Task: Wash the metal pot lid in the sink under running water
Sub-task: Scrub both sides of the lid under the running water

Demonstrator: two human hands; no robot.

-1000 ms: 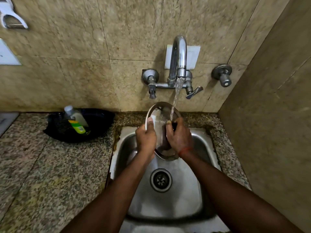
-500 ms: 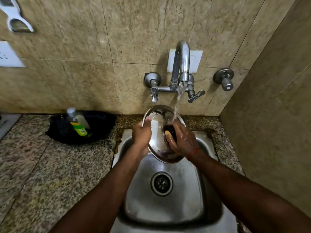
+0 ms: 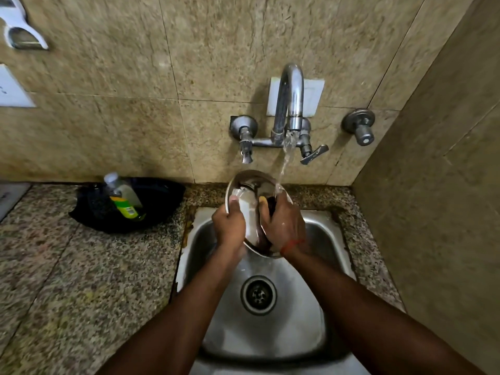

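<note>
Metal pot lid (image 3: 251, 182) is held up over the back half of the sink (image 3: 322, 234), tilted steeply with its shiny face toward the camera and its top edge overlapping the strip of surface (image 3: 81, 280) behind the basin. It does not touch the basin.

Left hand (image 3: 229, 226) grips the lid's left rim: thumb lies over the face, fingers are curled behind. Right hand (image 3: 284, 223) is curled around a dark item (image 3: 267, 205) with a yellowish edge, pressed against the lid's face. Can't tell if it's a knob or a scrubber. A red thread (image 3: 290, 244) sits on the right wrist.

Tap (image 3: 290, 96) is wall-mounted and running. The water stream (image 3: 287, 152) falls to the lid's upper right edge, right at the right hand's fingertips. Two handles sit on the tap's crossbar, and a separate wall valve (image 3: 359, 128) is further right. White plate (image 3: 315, 96) is on the wall behind the spout.

Drain (image 3: 259, 295) sits open in the basin floor, below the hands and between the forearms.

On the speckled granite surface left of the sink there's a black pan-like thing (image 3: 162, 201) with a bottle (image 3: 123, 197) leaning in it: clear, green-yellow label, pale cap. It is well apart from the lid.

White holder (image 3: 24, 33) is on the wall at top left.
</note>
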